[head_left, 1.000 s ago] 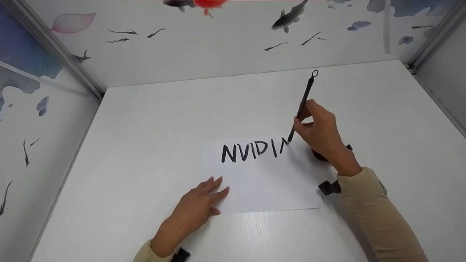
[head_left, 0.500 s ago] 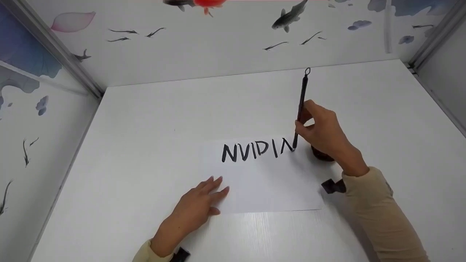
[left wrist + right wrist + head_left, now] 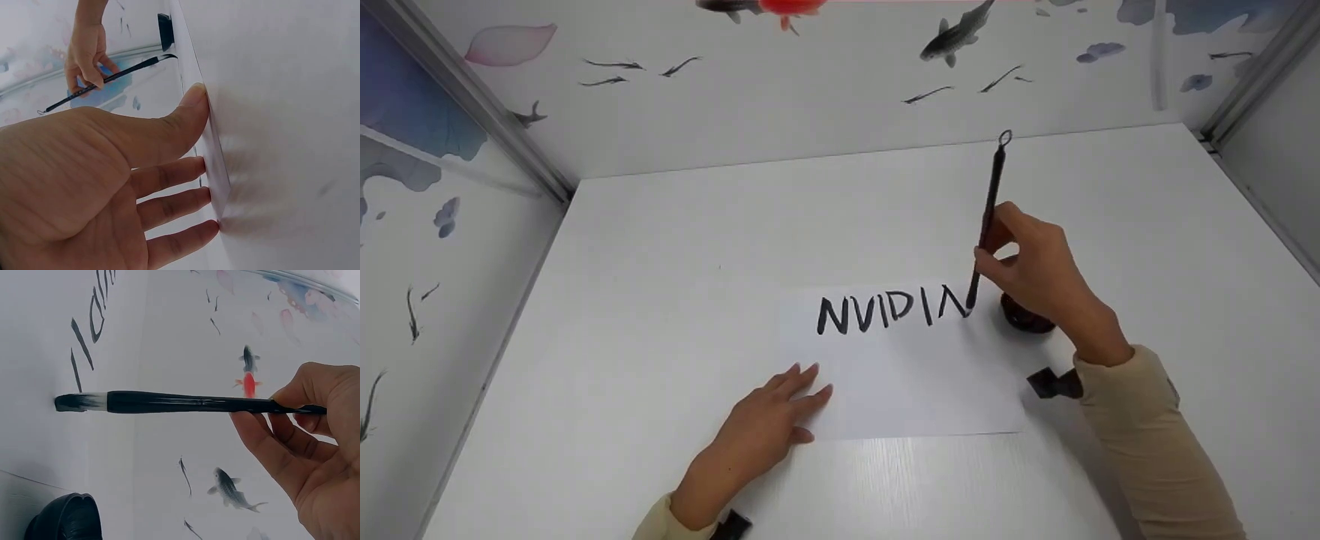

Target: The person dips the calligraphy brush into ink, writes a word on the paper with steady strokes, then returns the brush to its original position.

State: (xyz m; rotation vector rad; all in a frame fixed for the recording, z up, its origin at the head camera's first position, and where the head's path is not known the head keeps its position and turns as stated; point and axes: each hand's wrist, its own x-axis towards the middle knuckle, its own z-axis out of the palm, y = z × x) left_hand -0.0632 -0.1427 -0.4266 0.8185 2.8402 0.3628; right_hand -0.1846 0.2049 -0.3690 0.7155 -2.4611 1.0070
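Observation:
In the head view my right hand (image 3: 1039,274) pinches a black calligraphy brush (image 3: 994,184) with a small loop at its top end. The right wrist view shows the inked bristles (image 3: 73,403) touching the paper, bent at the tip. Bold black letters (image 3: 885,310) run along the upper part of the white sheet of paper (image 3: 915,390), reading "NVIDI" followed by a peaked stroke that ends at the brush tip. My left hand (image 3: 765,424) rests on the sheet's left side, fingers spread; the left wrist view has its thumb (image 3: 191,112) and fingertips against the paper.
A small dark round pot (image 3: 1026,315) stands just right of the paper, partly behind my right hand. The white table (image 3: 660,300) meets walls printed with fish (image 3: 956,36) at the back and left. Dark camera mounts (image 3: 1054,382) sit at both wrists.
My right hand has moved right and slightly toward me with the brush, lengthening the last letter's right-hand stroke downward. More of the pot shows. My left hand stays still.

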